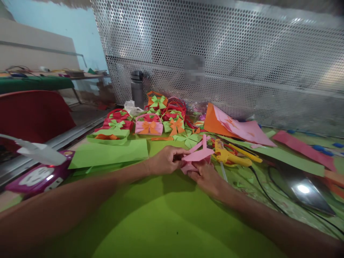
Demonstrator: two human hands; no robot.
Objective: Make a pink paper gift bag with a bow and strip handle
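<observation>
Between my two hands is a folded pink paper bag (pixel 199 154), its flap raised and a thin strip sticking up behind it. My left hand (pixel 168 159) pinches its left edge, fingers closed. From below and the right, my right hand (pixel 206 178) grips the lower part, with some fingers hidden behind the paper. Just right of the bag lies a yellow glue gun (pixel 228 156) with a clear glue stick at its back. A green paper bow (pixel 188 139) rests on the table behind my hands.
Finished paper bags with bows (pixel 149 125) stand in a cluster at the back, near a dark bottle (pixel 137 89). Green sheets (pixel 110 154) lie left, by a purple box (pixel 40 175). Pink paper (pixel 239 125), a phone (pixel 306 190) and a black cable (pixel 264 193) are right.
</observation>
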